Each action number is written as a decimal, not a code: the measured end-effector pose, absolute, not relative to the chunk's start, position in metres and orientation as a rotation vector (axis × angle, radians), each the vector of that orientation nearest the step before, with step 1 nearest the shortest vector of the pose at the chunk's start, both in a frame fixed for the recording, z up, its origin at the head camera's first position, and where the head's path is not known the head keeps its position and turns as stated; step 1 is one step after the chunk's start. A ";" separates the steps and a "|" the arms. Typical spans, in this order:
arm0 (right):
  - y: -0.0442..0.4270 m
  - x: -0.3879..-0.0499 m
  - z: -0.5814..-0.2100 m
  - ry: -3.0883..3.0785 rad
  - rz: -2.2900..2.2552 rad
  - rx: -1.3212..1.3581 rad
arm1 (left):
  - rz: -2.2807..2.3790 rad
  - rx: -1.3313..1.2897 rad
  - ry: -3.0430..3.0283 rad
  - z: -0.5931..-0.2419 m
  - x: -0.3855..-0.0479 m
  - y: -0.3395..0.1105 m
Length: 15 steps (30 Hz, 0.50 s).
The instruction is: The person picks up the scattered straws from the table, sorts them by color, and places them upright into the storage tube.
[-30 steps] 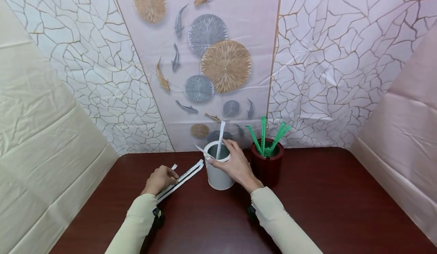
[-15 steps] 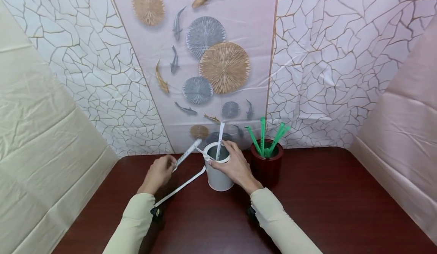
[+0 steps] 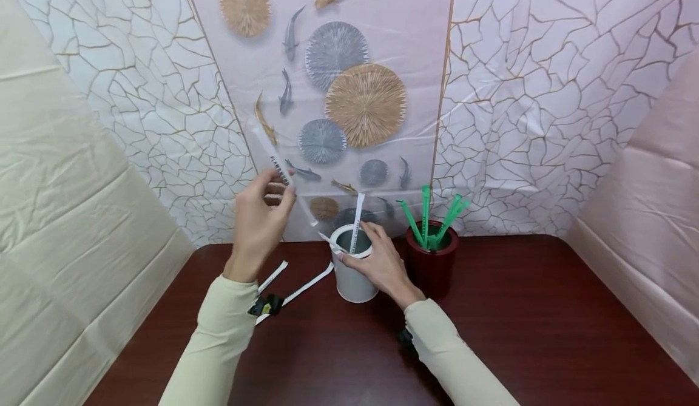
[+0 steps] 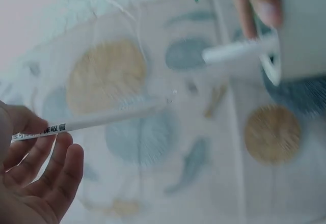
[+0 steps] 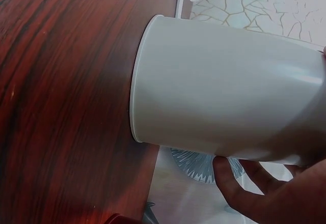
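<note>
My left hand (image 3: 258,215) is raised above the table and pinches a white paper-wrapped straw (image 3: 271,156) with printed lettering. The straw slants down toward the white canister (image 3: 355,281); in the left wrist view this straw (image 4: 109,118) lies between thumb and fingers. My right hand (image 3: 381,266) grips the canister near its rim, thumb at the front. One wrapped straw (image 3: 357,218) stands in the canister, and another (image 3: 332,243) leans out over its left rim. In the right wrist view, fingers (image 5: 232,186) press the canister's side (image 5: 219,91).
White wrapped straws (image 3: 310,283) lie on the dark red table (image 3: 338,351), partly behind my left wrist. Right of the canister stands a dark red canister (image 3: 431,266) with several green wrapped straws (image 3: 425,215). A patterned cloth (image 3: 377,42) hangs behind.
My left hand has picked a white straw off the table and lifted it, tilting its upper end to the left. My right hand stays on the white canister.
</note>
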State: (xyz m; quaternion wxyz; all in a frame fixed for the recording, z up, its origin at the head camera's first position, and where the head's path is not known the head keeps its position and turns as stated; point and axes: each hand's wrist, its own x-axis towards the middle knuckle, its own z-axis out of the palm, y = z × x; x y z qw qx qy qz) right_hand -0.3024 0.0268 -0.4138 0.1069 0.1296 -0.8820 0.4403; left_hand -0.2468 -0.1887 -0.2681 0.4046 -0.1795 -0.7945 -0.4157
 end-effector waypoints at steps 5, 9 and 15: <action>0.030 -0.304 -0.415 -2.589 1.302 0.380 | -1.026 -0.626 -1.961 -0.270 -0.246 -0.148; 0.030 -0.303 -0.417 -2.592 1.323 0.390 | -0.937 -0.696 -2.031 -0.292 -0.245 -0.124; 0.031 -0.302 -0.414 -2.560 1.309 0.453 | -0.743 -0.678 -2.189 -0.325 -0.254 -0.110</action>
